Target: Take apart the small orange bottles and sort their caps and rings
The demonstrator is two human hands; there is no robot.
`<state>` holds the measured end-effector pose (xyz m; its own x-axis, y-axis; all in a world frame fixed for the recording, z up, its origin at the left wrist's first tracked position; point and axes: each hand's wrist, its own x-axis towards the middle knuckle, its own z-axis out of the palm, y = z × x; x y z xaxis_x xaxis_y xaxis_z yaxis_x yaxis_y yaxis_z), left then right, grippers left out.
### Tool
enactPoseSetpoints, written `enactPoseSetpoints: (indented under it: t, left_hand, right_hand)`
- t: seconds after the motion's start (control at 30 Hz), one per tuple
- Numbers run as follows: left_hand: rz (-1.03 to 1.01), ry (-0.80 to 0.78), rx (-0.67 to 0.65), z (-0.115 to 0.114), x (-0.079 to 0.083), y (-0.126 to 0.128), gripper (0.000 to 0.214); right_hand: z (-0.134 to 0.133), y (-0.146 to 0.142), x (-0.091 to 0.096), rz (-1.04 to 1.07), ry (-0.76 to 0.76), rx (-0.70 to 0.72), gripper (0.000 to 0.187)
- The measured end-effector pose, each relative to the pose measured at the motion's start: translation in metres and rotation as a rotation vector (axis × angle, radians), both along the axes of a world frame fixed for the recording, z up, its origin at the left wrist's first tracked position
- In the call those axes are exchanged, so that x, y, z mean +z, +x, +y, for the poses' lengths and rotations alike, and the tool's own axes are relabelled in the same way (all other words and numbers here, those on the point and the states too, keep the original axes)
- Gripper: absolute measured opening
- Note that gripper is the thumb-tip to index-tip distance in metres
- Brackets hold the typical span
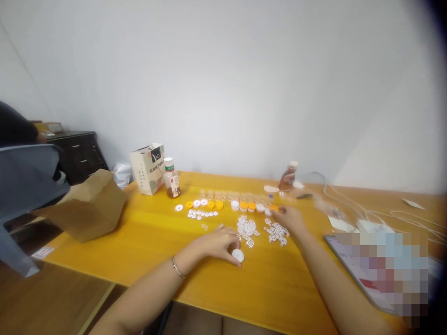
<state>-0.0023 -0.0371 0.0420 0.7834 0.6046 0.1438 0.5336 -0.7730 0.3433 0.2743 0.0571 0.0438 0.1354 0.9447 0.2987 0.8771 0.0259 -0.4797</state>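
Note:
Near the front of the table, my left hand (223, 244) is closed around a white round piece (238, 255), thumb and fingers on its sides. My right hand (288, 218) reaches to the right end of a row of white and orange round pieces (247, 206). Its fingertips, slightly blurred, close on an orange round piece (274, 208) there. Between the hands lie two piles of flat white plastic parts with cut-outs, a left pile (247, 228) and a right pile (277, 232). Farther left are white and yellow discs (210, 204) with small white pieces (199, 214) before them.
Behind the discs runs a blurred row of clear pieces (226, 196). A paper bag (148, 170), a labelled bottle (171, 179) and an open cardboard box (94, 204) stand left. At right are a brown bottle (288, 177), white cables (349, 204) and a tablet-like device (352, 270).

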Motion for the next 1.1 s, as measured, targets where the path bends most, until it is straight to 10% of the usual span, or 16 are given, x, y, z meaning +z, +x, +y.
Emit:
enactPoseSetpoints:
  t: [0.43, 0.67, 0.8, 0.93, 1.1]
  left_hand:
    - [0.002, 0.04, -0.01, 0.002, -0.005, -0.001, 0.045]
    - [-0.007, 0.04, -0.015, 0.0, -0.002, -0.001, 0.046]
    - [-0.027, 0.023, -0.019, 0.001, 0.001, -0.003, 0.049]
    - [-0.043, -0.004, -0.025, 0.004, 0.002, -0.007, 0.047]
    - [-0.053, -0.059, -0.095, 0.004, 0.002, -0.009, 0.025]
  right_hand:
    - [0.015, -0.003, -0.008, -0.087, -0.086, 0.061, 0.035]
    - [-0.001, -0.013, 0.001, 0.017, 0.115, 0.035, 0.039]
    - [-0.038, -0.036, 0.013, 0.172, 0.149, 0.335, 0.034]
    - [-0.08, -0.057, 0.018, 0.225, -0.177, 0.84, 0.025]
    - [-0.104, -0.071, 0.009, 0.079, -0.22, 0.982, 0.032]
